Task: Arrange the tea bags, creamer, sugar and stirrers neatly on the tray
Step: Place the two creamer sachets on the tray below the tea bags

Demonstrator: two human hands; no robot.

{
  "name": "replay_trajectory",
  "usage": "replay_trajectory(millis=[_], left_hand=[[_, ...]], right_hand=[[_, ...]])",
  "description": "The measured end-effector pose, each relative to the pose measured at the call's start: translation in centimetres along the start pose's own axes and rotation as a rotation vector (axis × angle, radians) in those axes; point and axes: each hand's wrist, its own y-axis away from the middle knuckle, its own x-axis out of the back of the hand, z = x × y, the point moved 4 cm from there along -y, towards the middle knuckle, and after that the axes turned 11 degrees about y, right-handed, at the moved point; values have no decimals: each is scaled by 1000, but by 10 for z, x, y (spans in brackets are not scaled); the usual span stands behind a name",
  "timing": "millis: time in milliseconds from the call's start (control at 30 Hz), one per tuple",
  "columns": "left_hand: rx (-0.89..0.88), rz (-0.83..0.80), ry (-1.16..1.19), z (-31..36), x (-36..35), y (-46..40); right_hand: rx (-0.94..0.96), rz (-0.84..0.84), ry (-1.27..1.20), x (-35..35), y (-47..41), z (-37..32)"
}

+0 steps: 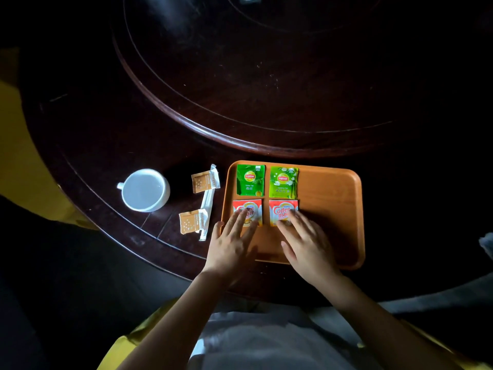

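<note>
An orange tray [330, 198] lies on the dark table. Two green tea bags sit side by side at its far left: one [250, 180] and another [283, 182]. Below them lie two red creamer packets, the left one [246, 209] and the right one [282, 210]. My left hand [234, 244] rests flat with its fingertips on the left creamer. My right hand [306, 244] lies flat with its fingertips on the right creamer. Left of the tray, on the table, are two brown sugar packets [203, 181] [190, 221] and two white wrapped stirrers [214, 176] [206, 214].
A white cup [145, 189] stands on the table left of the sugar packets. A raised round turntable [266, 89] fills the table's middle behind the tray. The right half of the tray is bare. Yellow chair fabric [16, 166] shows at the left.
</note>
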Motion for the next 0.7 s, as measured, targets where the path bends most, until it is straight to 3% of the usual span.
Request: replay_trajectory(millis=[267, 433, 567, 700], left_hand=[[-14, 48, 22, -10, 8, 12], [33, 224, 149, -31, 27, 24], [187, 317, 145, -71, 41, 38], [244, 285, 141, -100, 43, 47]], right_hand=[[-10, 59, 12, 1, 2, -1], [-59, 164, -17, 21, -11, -6], [69, 299, -51, 42, -51, -36], [255, 269, -55, 45, -103, -82]])
